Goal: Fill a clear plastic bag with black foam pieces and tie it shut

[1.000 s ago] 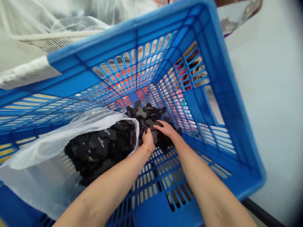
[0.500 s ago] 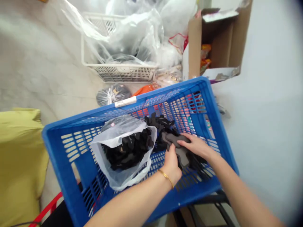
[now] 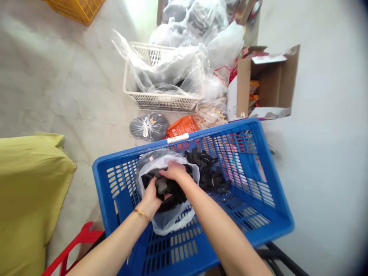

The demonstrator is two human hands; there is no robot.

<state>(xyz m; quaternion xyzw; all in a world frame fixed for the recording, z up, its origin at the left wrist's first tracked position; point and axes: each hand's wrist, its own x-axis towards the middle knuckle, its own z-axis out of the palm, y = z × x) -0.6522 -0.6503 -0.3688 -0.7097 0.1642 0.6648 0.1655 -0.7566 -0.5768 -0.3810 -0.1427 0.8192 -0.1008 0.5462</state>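
Both hands are over the mouth of a white plastic bag (image 3: 165,226), which stands in the left part of a blue basket (image 3: 212,251). My left hand (image 3: 152,197), with a gold bracelet at the wrist, grips the near left side of a bunch of black pieces (image 3: 162,186). From the far side, my right hand (image 3: 174,172) is closed on the same bunch. Further black pieces partly show inside the bag; their exact shape is hard to make out. A loose pile of black pieces (image 3: 211,174) lies in the basket, right of the bag.
Beyond the basket are a white basket (image 3: 169,102) with clear plastic, a tied dark bag (image 3: 149,126), an orange packet (image 3: 184,126) and an open cardboard box (image 3: 244,88). Yellow-green cloth (image 3: 28,191) lies left, near a red frame (image 3: 77,239). A pale wall stands right.
Both hands have moved left from the basket's right part to the bag, bringing the black pieces they held. The view has shifted, and the pile at right is smaller.
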